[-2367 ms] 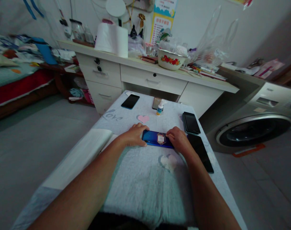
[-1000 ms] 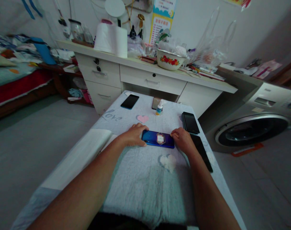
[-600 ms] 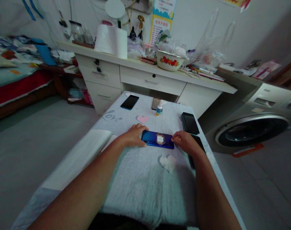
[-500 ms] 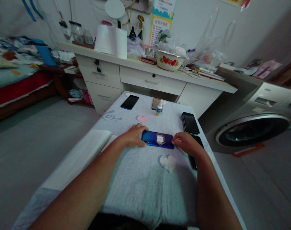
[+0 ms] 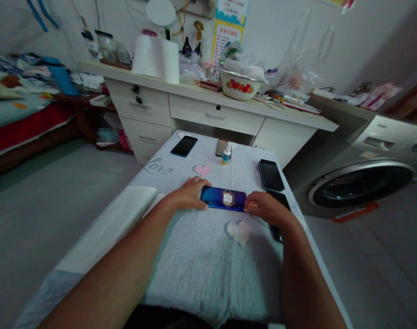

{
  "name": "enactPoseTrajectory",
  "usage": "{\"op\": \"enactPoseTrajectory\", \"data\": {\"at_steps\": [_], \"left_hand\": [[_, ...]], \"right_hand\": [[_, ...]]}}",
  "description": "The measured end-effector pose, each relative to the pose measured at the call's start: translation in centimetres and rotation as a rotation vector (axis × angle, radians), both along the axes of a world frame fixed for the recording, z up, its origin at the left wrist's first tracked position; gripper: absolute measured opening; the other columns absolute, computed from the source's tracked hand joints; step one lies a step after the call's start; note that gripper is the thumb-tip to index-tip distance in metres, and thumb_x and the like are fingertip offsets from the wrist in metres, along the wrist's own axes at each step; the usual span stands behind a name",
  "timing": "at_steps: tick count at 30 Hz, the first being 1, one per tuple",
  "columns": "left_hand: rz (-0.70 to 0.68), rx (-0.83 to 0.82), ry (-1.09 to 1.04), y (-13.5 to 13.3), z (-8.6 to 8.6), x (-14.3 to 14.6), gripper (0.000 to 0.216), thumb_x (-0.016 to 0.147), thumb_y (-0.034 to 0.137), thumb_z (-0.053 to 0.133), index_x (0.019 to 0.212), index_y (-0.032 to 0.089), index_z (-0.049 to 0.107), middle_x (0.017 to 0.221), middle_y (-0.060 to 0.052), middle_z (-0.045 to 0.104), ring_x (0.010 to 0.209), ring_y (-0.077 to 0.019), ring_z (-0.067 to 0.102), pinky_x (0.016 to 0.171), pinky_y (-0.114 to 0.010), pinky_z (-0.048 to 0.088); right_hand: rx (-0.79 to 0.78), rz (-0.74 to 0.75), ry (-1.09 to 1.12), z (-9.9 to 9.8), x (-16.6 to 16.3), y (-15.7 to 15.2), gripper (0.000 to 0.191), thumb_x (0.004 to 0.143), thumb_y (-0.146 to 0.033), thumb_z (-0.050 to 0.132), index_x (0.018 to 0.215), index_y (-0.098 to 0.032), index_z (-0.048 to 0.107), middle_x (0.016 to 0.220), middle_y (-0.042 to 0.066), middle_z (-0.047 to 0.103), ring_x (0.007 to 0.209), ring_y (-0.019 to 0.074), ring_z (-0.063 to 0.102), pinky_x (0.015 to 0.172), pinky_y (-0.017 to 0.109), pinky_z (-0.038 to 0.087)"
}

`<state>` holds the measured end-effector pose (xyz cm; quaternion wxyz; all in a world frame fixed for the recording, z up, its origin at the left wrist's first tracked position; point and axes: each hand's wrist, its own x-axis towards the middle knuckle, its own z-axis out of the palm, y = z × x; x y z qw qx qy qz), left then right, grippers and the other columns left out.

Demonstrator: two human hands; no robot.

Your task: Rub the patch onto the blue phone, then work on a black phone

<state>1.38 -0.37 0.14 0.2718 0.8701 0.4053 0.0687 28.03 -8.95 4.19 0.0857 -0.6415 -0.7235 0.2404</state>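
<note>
A blue-purple smartphone (image 5: 215,198) lies back up on the cloth-covered table, with a pale square in a ring-like mark on its back. My left hand (image 5: 191,193) grips its left end, thumb on the near edge and fingers on the far edge. At the phone's right end, my right hand (image 5: 265,206) is closed in a pinch against the near corner. Whatever those fingertips hold, if anything, is too small to make out. Partly under my right wrist lie dark phones (image 5: 280,199). A small spray bottle (image 5: 226,154) stands beyond the blue phone.
Another dark phone (image 5: 184,146) lies at the far left, a gold-toned one (image 5: 221,147) behind the bottle, and stacked phones (image 5: 271,175) at the right edge. Folded white cloth (image 5: 126,224) lies left. A white desk (image 5: 198,112) and a washing machine (image 5: 359,151) stand beyond the table.
My right hand has slid slightly toward me along the phone's right end. The left hand keeps its grip, and the whole view has shifted a little.
</note>
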Motion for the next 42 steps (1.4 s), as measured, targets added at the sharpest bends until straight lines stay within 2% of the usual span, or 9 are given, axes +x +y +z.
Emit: {"op": "enactPoseTrajectory", "data": {"at_steps": [9, 24, 36, 42], "left_hand": [[0.018, 0.003, 0.014, -0.1, -0.1, 0.1, 0.067, 0.059, 0.036, 0.070, 0.121, 0.026, 0.047, 0.117, -0.005, 0.047, 0.112, -0.0282, 0.043, 0.097, -0.039, 0.038], [-0.005, 0.027, -0.004, 0.1, -0.4, -0.1, 0.067, 0.059, 0.039, 0.070, 0.121, 0.026, 0.048, 0.118, -0.005, 0.048, 0.111, -0.0273, 0.044, 0.094, -0.037, 0.039], [0.002, 0.008, 0.015, -0.1, 0.1, 0.0, 0.067, 0.059, 0.036, 0.069, 0.122, 0.026, 0.048, 0.119, -0.005, 0.048, 0.112, -0.0268, 0.044, 0.094, -0.036, 0.039], [-0.002, 0.005, 0.017, -0.1, 0.1, -0.1, 0.066, 0.059, 0.037, 0.069, 0.121, 0.026, 0.048, 0.118, -0.005, 0.048, 0.113, -0.0269, 0.043, 0.096, -0.036, 0.037]], "right_hand": [[0.042, 0.091, -0.036, 0.0, -2.3, 0.0, 0.012, 0.074, -0.013, 0.057, 0.078, -0.017, 0.067, 0.086, 0.005, 0.064, 0.076, 0.0140, 0.056, 0.068, 0.023, 0.039], [0.175, 0.209, -0.015, -1.0, -4.6, 0.0, 0.014, 0.076, -0.007, 0.055, 0.078, -0.015, 0.066, 0.085, 0.005, 0.060, 0.077, 0.0127, 0.053, 0.071, 0.023, 0.037], [0.080, 0.169, -0.094, 0.2, -3.2, -0.2, 0.019, 0.074, -0.005, 0.048, 0.072, -0.014, 0.064, 0.079, 0.005, 0.061, 0.070, 0.0119, 0.052, 0.064, 0.021, 0.035], [0.026, 0.121, -0.119, 0.2, -2.1, -0.2, 0.016, 0.072, -0.008, 0.051, 0.071, -0.015, 0.065, 0.079, 0.005, 0.062, 0.067, 0.0115, 0.052, 0.062, 0.021, 0.034]]}}
